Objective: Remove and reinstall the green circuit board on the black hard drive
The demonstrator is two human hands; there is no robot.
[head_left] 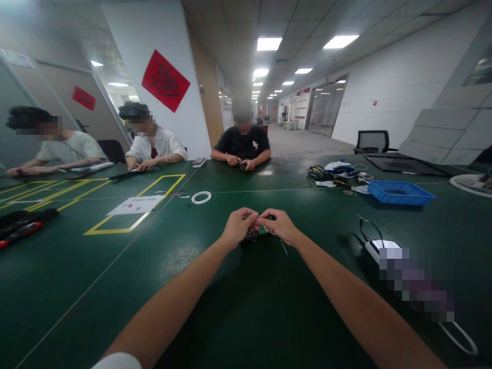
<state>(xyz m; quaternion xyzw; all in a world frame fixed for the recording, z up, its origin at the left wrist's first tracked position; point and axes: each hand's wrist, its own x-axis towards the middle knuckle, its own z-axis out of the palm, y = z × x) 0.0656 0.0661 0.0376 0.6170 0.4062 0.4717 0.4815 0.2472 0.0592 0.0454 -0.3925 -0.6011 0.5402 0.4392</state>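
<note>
Both my hands meet over the middle of the dark green table (pixel 115 287). My left hand (pixel 237 225) is closed, its fingers curled onto a small green circuit board (pixel 258 234) that lies on the table. My right hand (pixel 280 224) is closed too, pinching the same board from the right side. The board is mostly hidden under my fingers. A thin pale wire (pixel 283 247) lies just below my right hand.
A white tape ring (pixel 201 197) and a white sheet (pixel 135 204) inside a yellow taped outline lie ahead left. A blue tray (pixel 400 192) and tangled cables (pixel 330 172) sit ahead right. A white device (pixel 378 248) is at right. Three people sit across the table.
</note>
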